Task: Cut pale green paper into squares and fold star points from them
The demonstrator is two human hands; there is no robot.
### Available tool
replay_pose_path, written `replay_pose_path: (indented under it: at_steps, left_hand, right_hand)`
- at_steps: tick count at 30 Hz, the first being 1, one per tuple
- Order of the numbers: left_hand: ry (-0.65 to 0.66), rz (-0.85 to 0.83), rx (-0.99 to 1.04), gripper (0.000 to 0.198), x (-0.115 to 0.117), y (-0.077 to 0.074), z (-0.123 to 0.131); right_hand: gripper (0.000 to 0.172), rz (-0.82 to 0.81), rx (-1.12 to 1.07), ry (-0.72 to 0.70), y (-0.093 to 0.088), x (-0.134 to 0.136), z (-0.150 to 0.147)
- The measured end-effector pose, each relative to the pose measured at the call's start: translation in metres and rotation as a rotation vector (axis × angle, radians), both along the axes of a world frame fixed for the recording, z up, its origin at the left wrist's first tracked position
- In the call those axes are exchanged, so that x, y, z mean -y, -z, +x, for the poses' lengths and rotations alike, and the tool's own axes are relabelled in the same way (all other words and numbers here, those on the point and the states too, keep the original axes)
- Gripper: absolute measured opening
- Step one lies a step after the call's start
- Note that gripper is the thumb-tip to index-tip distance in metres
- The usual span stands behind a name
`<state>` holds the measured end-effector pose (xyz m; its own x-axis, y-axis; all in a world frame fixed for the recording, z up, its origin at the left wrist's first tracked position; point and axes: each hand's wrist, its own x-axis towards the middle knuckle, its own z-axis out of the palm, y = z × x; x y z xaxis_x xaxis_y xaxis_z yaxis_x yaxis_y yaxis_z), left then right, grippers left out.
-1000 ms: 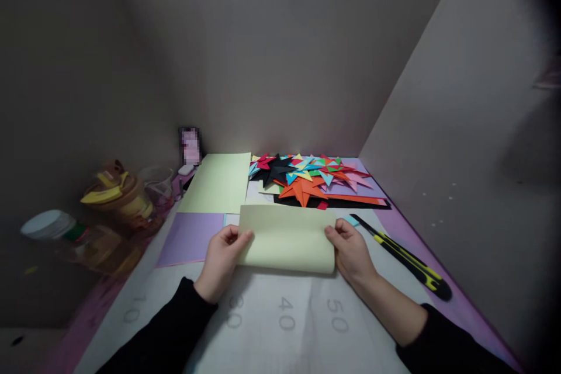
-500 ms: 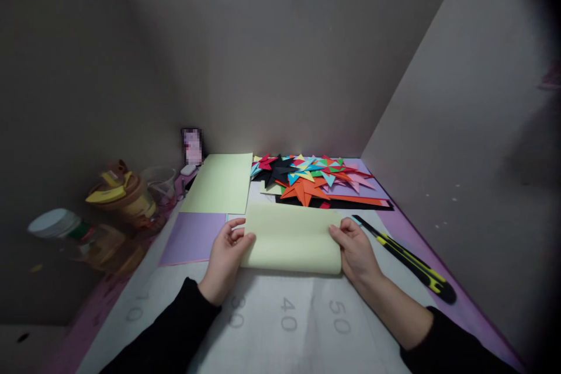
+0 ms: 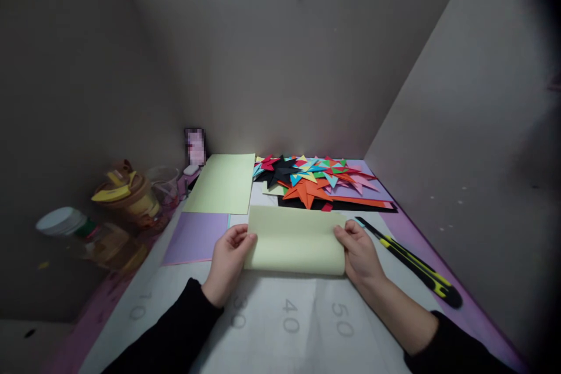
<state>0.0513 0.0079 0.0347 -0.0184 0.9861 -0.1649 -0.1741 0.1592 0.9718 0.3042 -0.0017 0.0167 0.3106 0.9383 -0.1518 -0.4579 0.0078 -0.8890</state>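
A pale yellow-green sheet of paper (image 3: 295, 242) is bent over on itself, its rounded fold toward me. My left hand (image 3: 230, 260) pinches its left edge between thumb and fingers. At the right edge, my right hand (image 3: 362, 251) grips it the same way, thumb on top. Just left of my left hand lies a square of purple paper (image 3: 195, 238). A black and yellow utility knife (image 3: 409, 263) rests to the right of my right hand. Beyond the held sheet, an orange folded paper star (image 3: 307, 191) lies in front of several other coloured stars.
Another pale green sheet (image 3: 221, 184) lies at the back left, near a phone (image 3: 195, 147) propped against the wall. Along the left stand a brown cup (image 3: 135, 201), a clear plastic cup (image 3: 164, 184) and a white-capped bottle (image 3: 105, 239). Walls close in the back and right.
The whole view has shifted slightly, so everything appears a little further right. Both hands keep their hold on the bent sheet, which looks much the same.
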Motion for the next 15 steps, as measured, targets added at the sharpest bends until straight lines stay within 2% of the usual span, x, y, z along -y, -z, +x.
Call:
replay_pose_path:
  at_steps: [15]
  left_hand:
    - [0.004,0.030,-0.052,0.032,0.0020,0.0030,-0.0006]
  right_hand:
    - [0.039,-0.008,-0.043,-0.009,0.0032,-0.0009,0.0017]
